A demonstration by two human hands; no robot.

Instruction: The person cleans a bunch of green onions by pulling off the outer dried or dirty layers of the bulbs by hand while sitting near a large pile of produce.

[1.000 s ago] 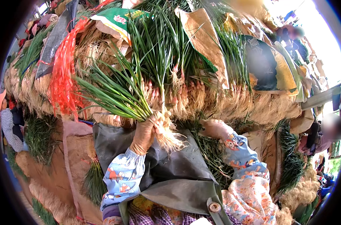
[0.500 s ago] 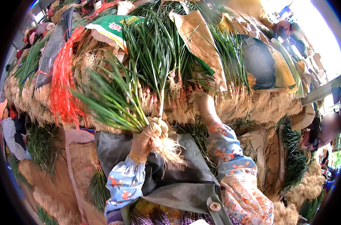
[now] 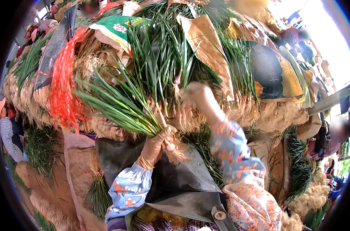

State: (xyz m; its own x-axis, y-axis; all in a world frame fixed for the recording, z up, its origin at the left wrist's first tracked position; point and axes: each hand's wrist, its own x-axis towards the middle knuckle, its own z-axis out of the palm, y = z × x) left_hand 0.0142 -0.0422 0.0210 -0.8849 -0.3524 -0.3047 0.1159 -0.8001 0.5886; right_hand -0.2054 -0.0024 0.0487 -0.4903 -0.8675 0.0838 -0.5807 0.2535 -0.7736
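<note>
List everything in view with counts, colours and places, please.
Bunch: one, green, pale-rooted, centre.
Heap: many plants, green, tan-rooted, upper half.
Strips: one cluster, red, upper left.
Bag: one, green and white, upper left.
Sheets: several, brown, on the heap.
Sack: one, black and yellow, upper right.
Leafy piles: several, green, both sides.
Bundle: one, green, lower left.
Apron: one, dark grey, lap.
People: several, variously dressed, side edges.
Sleeves: two, blue patterned, lower centre.
Left hand: one, closed around the bunch.
Right hand: one, blurred, at the heap.

Left fingers [image 3: 169, 141] grip scallion bunch [image 3: 145, 122] near roots [image 3: 177, 153].
</note>
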